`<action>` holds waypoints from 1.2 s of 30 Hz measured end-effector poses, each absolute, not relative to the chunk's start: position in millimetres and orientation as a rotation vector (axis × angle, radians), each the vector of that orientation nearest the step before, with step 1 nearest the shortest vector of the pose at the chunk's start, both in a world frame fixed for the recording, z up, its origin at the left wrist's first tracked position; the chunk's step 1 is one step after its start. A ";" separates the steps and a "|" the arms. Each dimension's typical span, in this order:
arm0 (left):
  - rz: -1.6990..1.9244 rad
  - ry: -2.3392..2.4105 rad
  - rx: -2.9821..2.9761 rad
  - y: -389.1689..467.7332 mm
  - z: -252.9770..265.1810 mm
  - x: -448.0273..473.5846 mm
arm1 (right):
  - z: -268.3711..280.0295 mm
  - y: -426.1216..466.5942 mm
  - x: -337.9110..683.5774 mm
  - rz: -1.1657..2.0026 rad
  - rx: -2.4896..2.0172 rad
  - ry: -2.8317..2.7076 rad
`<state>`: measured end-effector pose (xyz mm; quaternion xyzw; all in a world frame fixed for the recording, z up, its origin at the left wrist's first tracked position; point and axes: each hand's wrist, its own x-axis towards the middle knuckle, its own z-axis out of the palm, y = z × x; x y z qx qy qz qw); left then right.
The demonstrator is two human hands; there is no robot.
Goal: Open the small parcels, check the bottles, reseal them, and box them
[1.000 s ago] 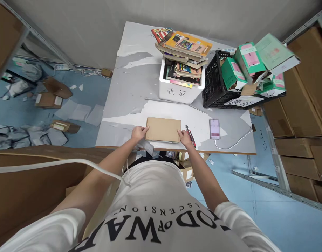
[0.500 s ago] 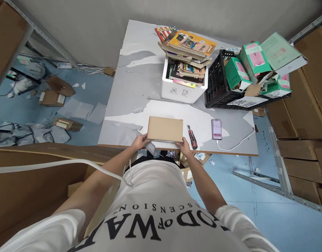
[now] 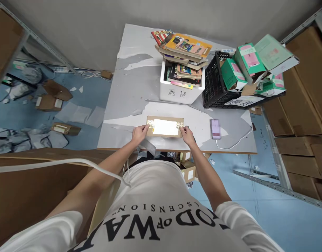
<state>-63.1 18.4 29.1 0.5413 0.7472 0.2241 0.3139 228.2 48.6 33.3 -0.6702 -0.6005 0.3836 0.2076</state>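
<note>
A small brown cardboard box (image 3: 164, 134) is held at the table's front, its face with a bright white label (image 3: 165, 127) toward me. My left hand (image 3: 140, 134) pinches the box's left end, fingers closed. At the opposite end, my right hand (image 3: 187, 135) grips the right edge between thumb and fingers. The utility knife is almost wholly hidden behind my right hand. Below the left hand, a greyish flap of torn sheet (image 3: 148, 145) hangs over the table edge.
A white bin (image 3: 180, 92) piled with books stands on the table (image 3: 134, 77). Beside it, a black crate (image 3: 213, 84) holds green boxes (image 3: 251, 61). A phone (image 3: 215, 128) with a white cable lies to the right. A large carton (image 3: 40, 189) stands at my left.
The box has been turned between my hands: its plain brown face showed before, and a labelled face shows now. My right hand has moved up and right, covering the utility knife.
</note>
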 end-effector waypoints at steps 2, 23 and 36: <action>0.536 1.985 1.408 23.0 28.8 -61.5 | 33.5 52.4 227.0 1.080 -1.950 -1.673; 0.648 1.939 1.574 6.4 26.6 -44.5 | -28.2 25.5 297.3 0.816 -2.531 -1.610; 0.417 1.408 2.475 -5.8 16.2 -27.8 | 61.8 63.6 277.0 0.799 -1.785 -1.877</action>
